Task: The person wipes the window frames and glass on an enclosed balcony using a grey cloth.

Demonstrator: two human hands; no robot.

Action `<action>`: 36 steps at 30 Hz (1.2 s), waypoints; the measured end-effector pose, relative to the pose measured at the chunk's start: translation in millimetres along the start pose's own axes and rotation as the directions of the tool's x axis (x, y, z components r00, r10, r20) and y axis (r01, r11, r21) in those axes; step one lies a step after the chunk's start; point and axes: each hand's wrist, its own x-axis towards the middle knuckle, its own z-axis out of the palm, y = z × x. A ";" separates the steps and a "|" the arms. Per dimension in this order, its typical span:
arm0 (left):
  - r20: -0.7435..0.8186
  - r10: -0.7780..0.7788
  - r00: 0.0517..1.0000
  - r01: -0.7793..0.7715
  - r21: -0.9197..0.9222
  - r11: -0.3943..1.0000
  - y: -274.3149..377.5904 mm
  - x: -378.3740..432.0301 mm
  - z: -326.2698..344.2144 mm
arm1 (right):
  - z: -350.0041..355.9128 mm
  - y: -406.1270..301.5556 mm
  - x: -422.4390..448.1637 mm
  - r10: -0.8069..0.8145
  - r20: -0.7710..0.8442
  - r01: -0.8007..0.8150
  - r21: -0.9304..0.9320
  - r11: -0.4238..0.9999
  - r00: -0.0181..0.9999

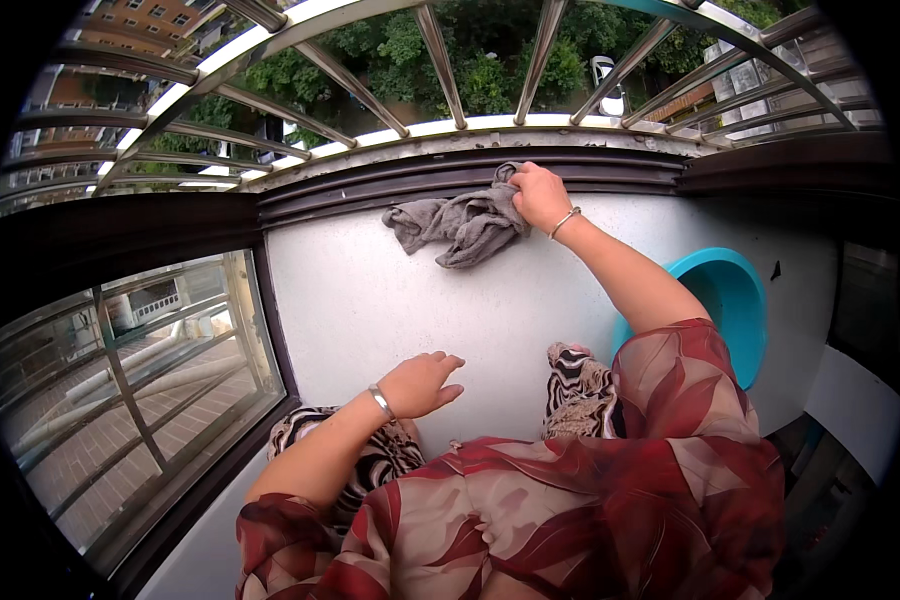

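Note:
My right hand (pixel 541 196) grips one end of a crumpled grey cloth (pixel 469 225) and presses it onto the dark window track (pixel 420 180). The rest of the cloth hangs to the left over the white sill (pixel 367 300). My left hand (pixel 416 384) is above the sill near my knee, holding nothing, with its fingers apart. Each wrist has a metal bangle. Beside my right upper arm a turquoise plastic basin (pixel 727 300) stands on the sill, partly hidden by the arm and sleeve.
Beyond the track, a metal window guard (pixel 441 67) curves outward, with trees and a parked white car (pixel 607 86) far below. A framed glass pane (pixel 142 375) stands at the left. A small dark scrap (pixel 776 270) lies right of the basin.

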 end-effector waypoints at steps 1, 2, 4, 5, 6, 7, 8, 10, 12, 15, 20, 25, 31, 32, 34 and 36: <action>0.072 -0.005 0.997 0.016 -0.151 0.988 -4.8 6.5 1.0 | -0.7 6.5 1.1 0.107 0.017 -0.109 0.172 0.979 0.994; 0.142 -0.001 0.990 0.044 -0.297 0.954 -9.4 12.7 -0.6 | -1.8 13.3 3.0 0.207 0.054 -0.213 0.337 0.917 0.977; 0.164 -0.096 0.982 0.120 -0.142 0.982 -19.2 35.8 -22.4 | -0.5 31.7 10.5 0.295 0.310 -0.426 0.710 0.561 0.904; 0.014 -0.192 0.981 0.193 -0.141 0.971 -23.2 50.5 -33.7 | 1.9 43.3 12.4 0.201 0.415 -0.461 0.803 0.378 0.887; -0.210 -0.235 0.949 0.198 -0.182 0.963 -36.1 62.4 -37.6 | 3.4 43.5 13.8 0.078 0.502 -0.507 0.843 0.179 0.861; -0.381 -0.305 0.873 0.194 -0.303 0.933 -44.1 75.3 -42.8 | 0.6 42.6 12.5 -0.057 0.556 -0.558 0.830 -0.021 0.829; -0.486 -0.368 0.793 0.069 -0.528 0.846 -62.1 87.8 -41.0 | -11.1 27.2 10.9 -0.138 0.569 -0.582 0.808 -0.090 0.811; -0.554 -0.550 0.625 -0.095 -0.753 0.651 -67.9 109.6 -43.6 | -25.4 11.1 4.3 -0.223 0.579 -0.618 0.758 -0.207 0.785; -0.715 -0.462 0.525 -0.228 -0.641 0.733 -33.1 118.1 -45.5 | -26.9 9.8 -0.7 -0.300 0.571 -0.643 0.714 -0.279 0.764; -0.830 -0.236 0.504 -0.219 -0.388 0.895 -38.7 106.9 -41.9 | -28.0 -13.9 0.6 -0.426 0.557 -0.689 0.668 -0.280 0.713; -0.670 -0.168 0.723 -0.236 -0.469 0.851 -72.9 38.3 -52.4 | -25.5 -54.0 -6.5 -0.497 0.631 -0.788 0.579 -0.209 0.595; -0.434 -0.254 0.864 -0.236 -0.796 0.557 -103.5 -56.1 -66.5 | -3.6 -81.4 -14.9 -0.169 0.834 -0.741 0.546 0.392 0.525; -0.367 -0.504 0.782 -0.322 -0.930 0.177 -85.9 -72.1 -56.5 | 18.1 -106.2 -55.9 -0.382 0.101 0.361 0.177 0.916 0.919; -0.377 -0.421 0.825 -0.354 -0.925 0.135 -86.8 -72.7 -57.4 | 14.5 -114.3 -62.6 -0.402 0.159 0.354 0.260 0.898 0.902; -0.392 -0.349 0.851 -0.378 -0.919 0.111 -71.3 -71.9 -65.4 | -16.9 -149.4 -67.3 -0.442 0.276 0.310 0.412 0.857 0.854; -0.384 -0.240 0.891 -0.375 -0.923 0.083 -54.4 -79.7 -77.4 | -26.1 -180.2 -77.3 -0.395 0.414 0.106 0.569 0.816 0.820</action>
